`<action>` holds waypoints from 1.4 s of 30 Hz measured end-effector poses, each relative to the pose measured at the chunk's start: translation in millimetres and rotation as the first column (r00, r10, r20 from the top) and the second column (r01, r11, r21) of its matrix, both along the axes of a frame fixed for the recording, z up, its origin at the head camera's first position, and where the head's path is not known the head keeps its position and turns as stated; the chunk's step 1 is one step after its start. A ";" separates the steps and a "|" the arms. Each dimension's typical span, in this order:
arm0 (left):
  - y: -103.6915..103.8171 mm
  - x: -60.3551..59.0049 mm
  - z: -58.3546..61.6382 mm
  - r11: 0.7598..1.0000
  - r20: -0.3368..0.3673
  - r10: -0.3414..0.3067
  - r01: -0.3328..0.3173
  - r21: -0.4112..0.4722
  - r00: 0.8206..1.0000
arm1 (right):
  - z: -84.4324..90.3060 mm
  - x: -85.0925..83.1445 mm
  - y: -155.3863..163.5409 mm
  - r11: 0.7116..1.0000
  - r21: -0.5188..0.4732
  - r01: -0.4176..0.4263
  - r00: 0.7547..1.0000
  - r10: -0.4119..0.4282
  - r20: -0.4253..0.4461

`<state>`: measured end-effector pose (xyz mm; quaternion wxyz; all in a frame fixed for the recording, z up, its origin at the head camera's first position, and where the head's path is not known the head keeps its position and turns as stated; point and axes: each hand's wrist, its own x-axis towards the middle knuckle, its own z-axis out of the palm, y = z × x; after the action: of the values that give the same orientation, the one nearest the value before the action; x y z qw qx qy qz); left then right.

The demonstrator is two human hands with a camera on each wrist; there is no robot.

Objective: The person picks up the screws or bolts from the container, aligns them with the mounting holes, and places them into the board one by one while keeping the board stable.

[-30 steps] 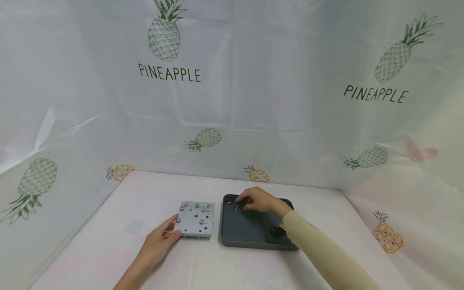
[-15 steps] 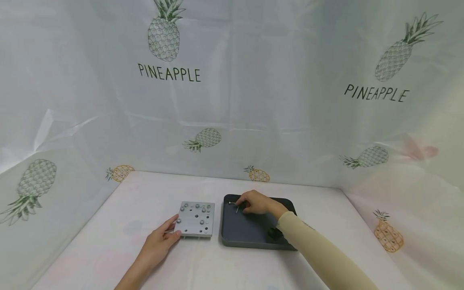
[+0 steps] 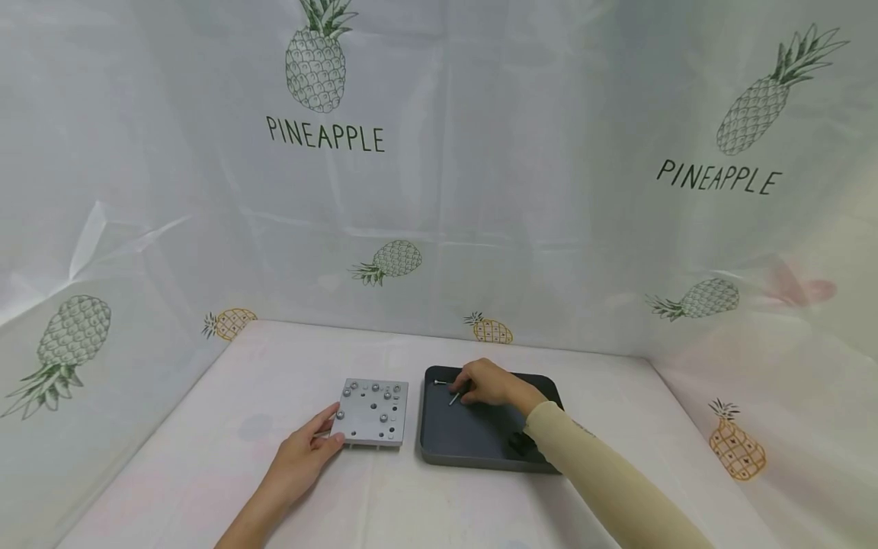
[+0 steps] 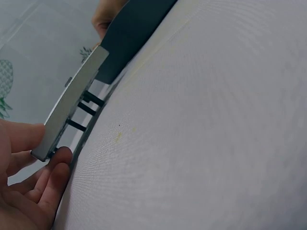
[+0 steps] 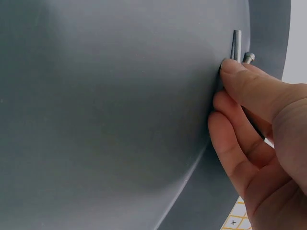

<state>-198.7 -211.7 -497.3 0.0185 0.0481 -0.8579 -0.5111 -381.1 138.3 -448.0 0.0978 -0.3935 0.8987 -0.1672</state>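
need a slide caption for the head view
Left hand grips a square silver metal plate; right hand pinches a slim silver rod in a dark grey rectangular tray.

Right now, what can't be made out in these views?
Right wrist: one end of the metal rod, hidden by the right grip.
Right wrist: the shank of the screw, mostly behind that grip.
Head: underside of the metal plate, covered by its top face.
Head: what the black object in the tray is; too small and dark.
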 end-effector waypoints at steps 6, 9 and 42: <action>0.0 -0.8 -0.4 1.000 0.006 0.000 0.000 0.007 1.000 | -0.9 1.0 -0.8 1.000 -0.017 0.023 1.000 -0.023 0.000; -0.2 -0.9 -0.2 1.000 0.005 0.002 -0.002 0.005 1.000 | -1.8 1.9 -1.1 0.999 -0.030 0.041 0.999 -0.041 0.008; -0.4 1.3 -1.3 1.000 -0.021 0.004 -0.003 0.020 1.000 | 5.1 2.1 5.4 0.975 -0.221 0.038 0.986 -0.001 0.167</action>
<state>-197.5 -212.0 -498.6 0.0279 0.0445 -0.8525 -0.5201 -379.0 143.7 -442.9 0.1256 -0.3778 0.8668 -0.3001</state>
